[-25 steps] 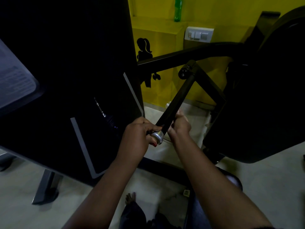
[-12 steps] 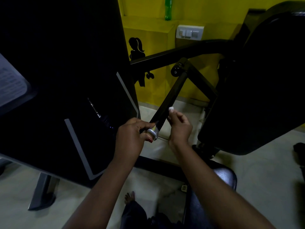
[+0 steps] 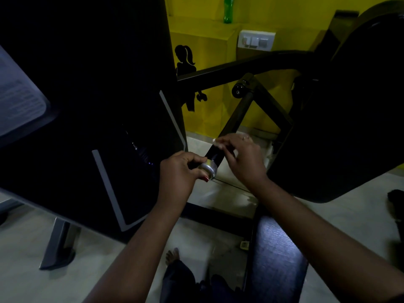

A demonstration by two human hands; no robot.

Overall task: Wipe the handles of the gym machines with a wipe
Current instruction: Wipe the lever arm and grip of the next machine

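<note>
A black machine handle slopes down from a pivot toward me and ends in a silver cap. My left hand grips the silver cap end between thumb and curled fingers. My right hand lies over the black grip just above the cap, with its fingers pressing a small white wipe against the handle. Only a bit of the wipe shows past the fingertips.
A big black machine shroud fills the left. A dark back pad stands at the right, and a padded seat lies below it. Behind are a yellow wall, a switch plate and a green bottle. My bare foot is on the floor.
My right hand has slid up along the handle from the cap end and now lies flatter over the grip with the wipe. The left hand has stayed on the silver cap.
</note>
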